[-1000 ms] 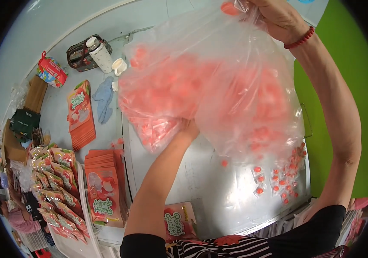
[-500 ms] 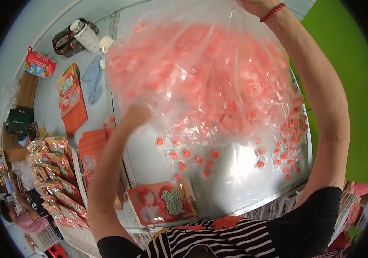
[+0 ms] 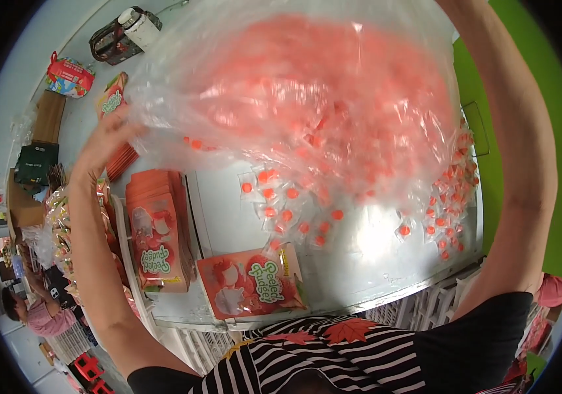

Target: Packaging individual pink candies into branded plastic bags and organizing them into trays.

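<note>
raised higher, left hand grips candy bag.

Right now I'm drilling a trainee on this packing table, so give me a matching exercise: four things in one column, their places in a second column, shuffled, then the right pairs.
Things:
1. big clear bag of red sweets
2. stack of flat orange pouches
3. single printed pouch
4. loose wrapped sweets

Places:
A. lying alone at the table's near edge, closest to the person
B. held up above the table, left hand at its edge
C. scattered on the white tabletop under the bag
D. piled at the table's left side

Pairs: 1-B, 2-D, 3-A, 4-C
</note>
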